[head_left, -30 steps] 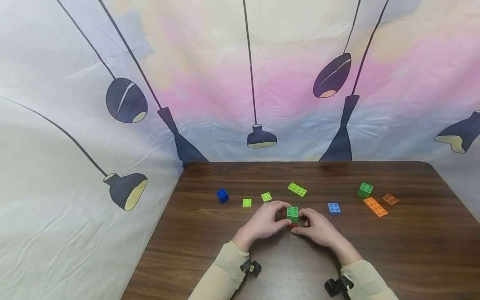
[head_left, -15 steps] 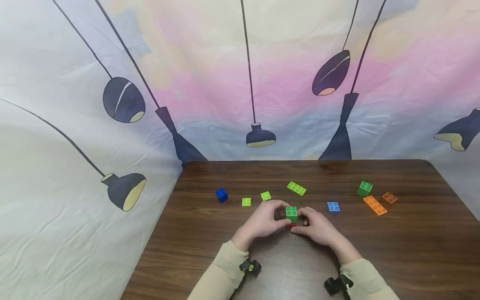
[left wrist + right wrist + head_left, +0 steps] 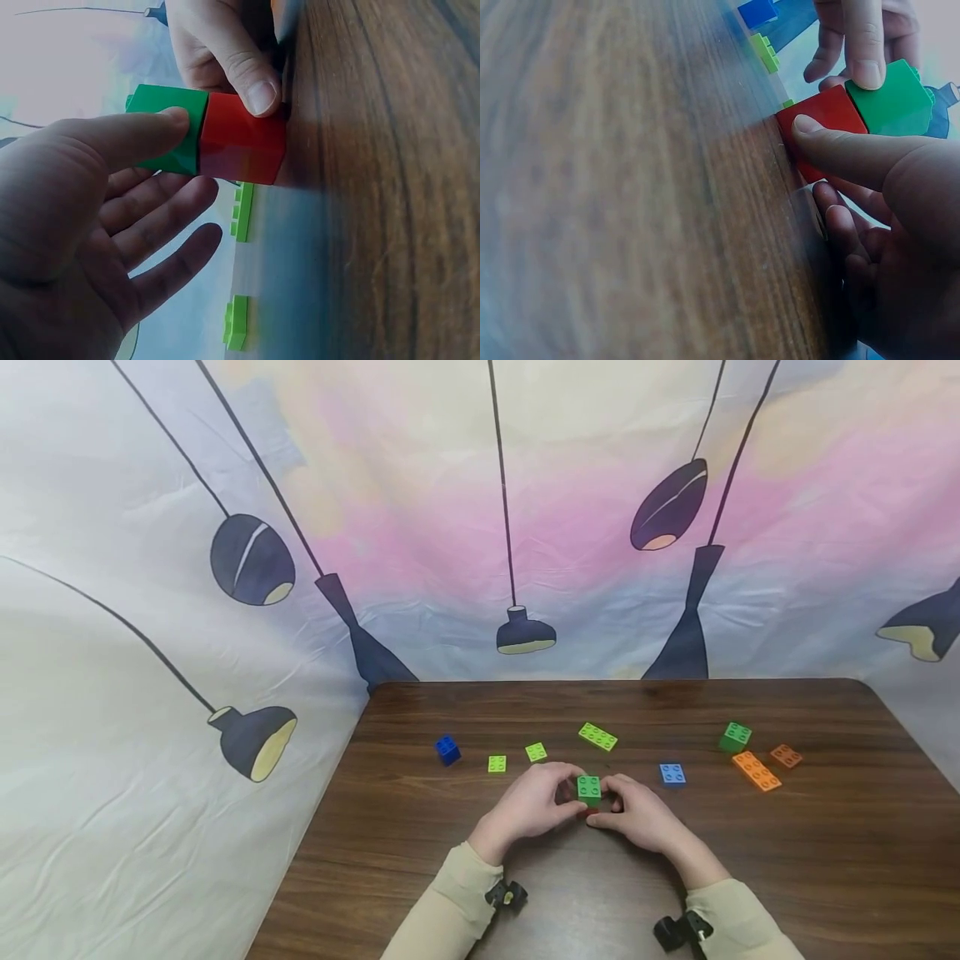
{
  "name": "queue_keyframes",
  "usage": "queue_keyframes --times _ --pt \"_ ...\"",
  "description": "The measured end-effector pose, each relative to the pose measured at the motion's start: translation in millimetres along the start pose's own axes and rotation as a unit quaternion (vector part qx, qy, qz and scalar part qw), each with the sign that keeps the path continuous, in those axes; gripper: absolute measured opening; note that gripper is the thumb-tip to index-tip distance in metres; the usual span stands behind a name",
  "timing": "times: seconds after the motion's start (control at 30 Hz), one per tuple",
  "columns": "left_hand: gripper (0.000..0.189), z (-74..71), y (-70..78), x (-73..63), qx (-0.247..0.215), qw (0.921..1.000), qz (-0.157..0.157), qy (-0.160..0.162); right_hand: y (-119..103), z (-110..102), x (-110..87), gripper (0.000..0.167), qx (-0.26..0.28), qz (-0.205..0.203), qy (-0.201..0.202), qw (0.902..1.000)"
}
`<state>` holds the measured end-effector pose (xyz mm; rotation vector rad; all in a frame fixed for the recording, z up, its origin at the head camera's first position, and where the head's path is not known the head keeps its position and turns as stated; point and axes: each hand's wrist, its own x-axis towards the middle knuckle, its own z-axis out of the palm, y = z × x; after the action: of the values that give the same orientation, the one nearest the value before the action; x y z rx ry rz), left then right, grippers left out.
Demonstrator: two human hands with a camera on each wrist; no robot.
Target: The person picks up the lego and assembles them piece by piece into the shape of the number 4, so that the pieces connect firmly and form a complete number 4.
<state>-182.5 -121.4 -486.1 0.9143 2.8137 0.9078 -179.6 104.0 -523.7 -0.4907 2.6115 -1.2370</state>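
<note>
A green building block (image 3: 588, 788) stands on top of a red building block (image 3: 241, 142), close in front of the person on the table. The left hand (image 3: 531, 802) pinches the green block, its thumb on the near face and the other fingers partly hidden behind. Lower down, the right hand (image 3: 636, 814) pinches the red block, thumb pressed on its near side, as the right wrist view shows. Both blocks meet face to face with a thin dark seam between them. From the head view the red block is mostly covered by the green one and the fingers.
Around the hands on the wooden table (image 3: 420, 860) lie a dark blue block (image 3: 447, 750), two small lime plates (image 3: 497, 764), a longer lime plate (image 3: 597, 736), a light blue plate (image 3: 672, 775), another green block (image 3: 735, 737), a long orange plate (image 3: 756, 771) and a small orange plate (image 3: 786, 756).
Less of the red block shows beneath the green one in the head view now. Both hands keep their grips; the whole scene shifts slightly with the head.
</note>
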Motion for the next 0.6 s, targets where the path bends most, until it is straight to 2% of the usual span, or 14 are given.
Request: queue_keyframes --times 0.13,0.4,0.6 --pt "0.033 0.5 -0.2 1.1 -0.005 0.9999 -0.010 -0.002 0.4 -0.3 -0.1 0.033 0.002 0.002 0.000 1.0000" --pt "0.035 0.3 1.3 0.2 -0.034 0.9980 -0.053 -0.010 1.0 -0.5 -0.5 0.033 0.005 0.001 0.002 1.0000" --pt "0.035 -0.3 1.8 -0.2 -0.029 0.9977 -0.061 -0.007 2.2 -0.2 0.3 0.033 0.002 -0.002 0.006 1.0000"
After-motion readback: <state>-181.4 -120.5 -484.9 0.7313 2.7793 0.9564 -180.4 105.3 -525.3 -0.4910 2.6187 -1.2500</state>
